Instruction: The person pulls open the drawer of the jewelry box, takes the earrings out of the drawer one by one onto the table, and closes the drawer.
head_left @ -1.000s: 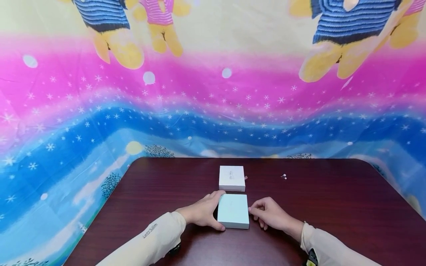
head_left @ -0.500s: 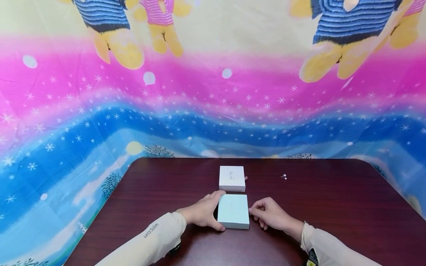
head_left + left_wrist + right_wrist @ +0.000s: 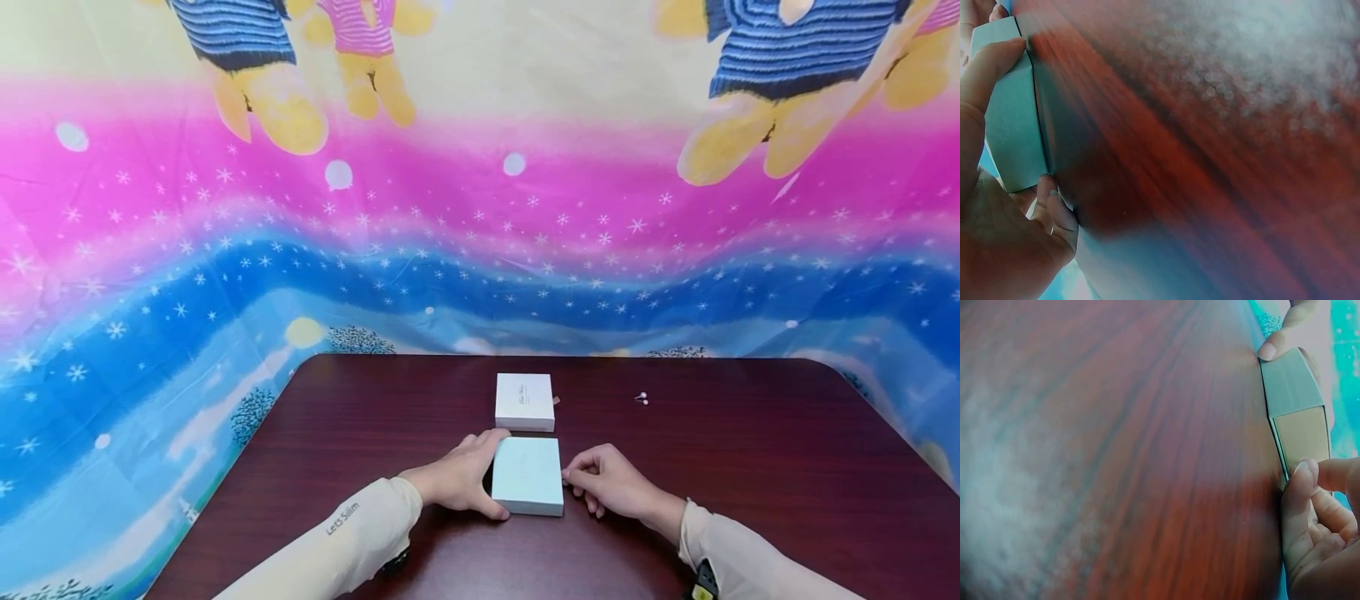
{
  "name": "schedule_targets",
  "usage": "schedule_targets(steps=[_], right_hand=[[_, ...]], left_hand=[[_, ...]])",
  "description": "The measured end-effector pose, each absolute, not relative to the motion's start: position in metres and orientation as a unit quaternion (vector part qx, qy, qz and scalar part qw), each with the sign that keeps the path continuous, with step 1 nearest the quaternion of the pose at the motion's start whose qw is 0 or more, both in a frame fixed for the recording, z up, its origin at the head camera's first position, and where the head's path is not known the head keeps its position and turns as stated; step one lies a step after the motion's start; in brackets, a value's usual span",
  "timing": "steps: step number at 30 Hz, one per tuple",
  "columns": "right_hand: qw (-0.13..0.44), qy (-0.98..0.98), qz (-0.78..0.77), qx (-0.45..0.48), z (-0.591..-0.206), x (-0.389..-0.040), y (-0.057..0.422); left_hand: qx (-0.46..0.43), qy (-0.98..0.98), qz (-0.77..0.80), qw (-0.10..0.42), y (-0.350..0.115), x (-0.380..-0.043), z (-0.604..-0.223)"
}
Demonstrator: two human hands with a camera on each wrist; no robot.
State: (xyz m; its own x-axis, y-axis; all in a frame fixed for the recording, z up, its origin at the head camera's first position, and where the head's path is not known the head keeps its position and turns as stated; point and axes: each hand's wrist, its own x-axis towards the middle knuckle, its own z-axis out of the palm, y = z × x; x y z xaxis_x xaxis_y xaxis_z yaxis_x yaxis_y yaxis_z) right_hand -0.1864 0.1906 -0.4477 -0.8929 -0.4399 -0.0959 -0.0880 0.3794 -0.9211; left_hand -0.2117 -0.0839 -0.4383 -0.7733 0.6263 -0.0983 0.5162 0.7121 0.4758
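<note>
Seen from the head camera, a person's left hand [image 3: 456, 482] grips a pale green box [image 3: 527, 475] lying about midway between the left and right edges of a dark red-brown table [image 3: 360, 417], while the right hand [image 3: 611, 483] pinches at the box's right side. Just beyond, closer to the table's far edge, lies a white box [image 3: 523, 398] with a small tab [image 3: 557, 401] on its right; two small beads [image 3: 642, 398] lie toward the far right corner. A snowflake-patterned backdrop [image 3: 450, 208] hangs behind. In the left wrist view, the thumb lies over one corner of the green box, set wide from the other fingers at the opposite corner. In the right wrist view, thumb and forefinger close narrowly at the box's cream end panel [image 3: 1304, 437], the exact part pinched hidden by the fingertips.
</note>
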Motion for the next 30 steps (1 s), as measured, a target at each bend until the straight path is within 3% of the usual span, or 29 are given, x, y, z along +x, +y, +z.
schedule_targets(steps=[30], right_hand=[[0.169, 0.82, -0.524, -0.156, -0.447, -0.1879, 0.1884]], left_hand=[[0.308, 0.92, 0.216, 0.113, -0.0825, -0.2118, -0.44]])
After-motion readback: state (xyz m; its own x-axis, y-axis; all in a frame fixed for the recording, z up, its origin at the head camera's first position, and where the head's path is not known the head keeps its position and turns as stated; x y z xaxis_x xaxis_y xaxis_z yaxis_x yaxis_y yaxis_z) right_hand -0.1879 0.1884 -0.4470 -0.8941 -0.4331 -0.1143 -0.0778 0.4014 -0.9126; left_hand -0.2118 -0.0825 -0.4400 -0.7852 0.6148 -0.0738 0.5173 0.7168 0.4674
